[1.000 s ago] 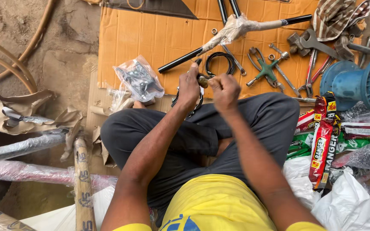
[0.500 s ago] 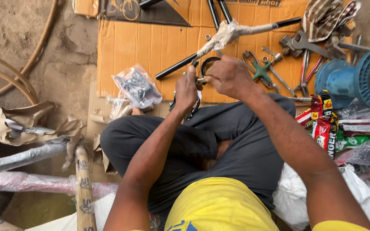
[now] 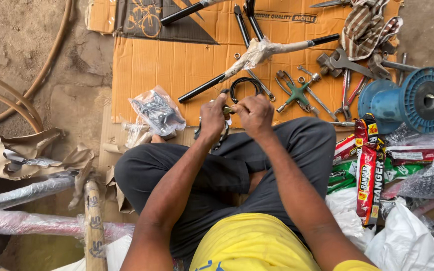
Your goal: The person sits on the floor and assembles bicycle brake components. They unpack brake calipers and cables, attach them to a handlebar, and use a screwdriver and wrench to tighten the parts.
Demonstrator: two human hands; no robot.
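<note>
I sit cross-legged on flattened cardboard [image 3: 177, 65]. My left hand [image 3: 212, 118] and my right hand [image 3: 254, 114] meet in front of my knees, both pinching a small metal part [image 3: 226, 108]. A black cable loop [image 3: 244, 85] rises from that part, and dark cable hangs below my left hand. A black tube with a plastic-wrapped joint [image 3: 257, 52] lies just beyond my hands.
A clear bag of black parts [image 3: 157, 111] lies left of my hands. Spanners and pliers [image 3: 342, 68] and a cross wrench [image 3: 296, 93] lie to the right, near a blue spool [image 3: 418, 100]. Red packets [image 3: 367, 165] and wrapped bicycle parts [image 3: 26, 193] flank my legs.
The view has shifted slightly. My right hand has turned and drawn closer against the left hand on the small part; both stay at the same spot above my knees.
</note>
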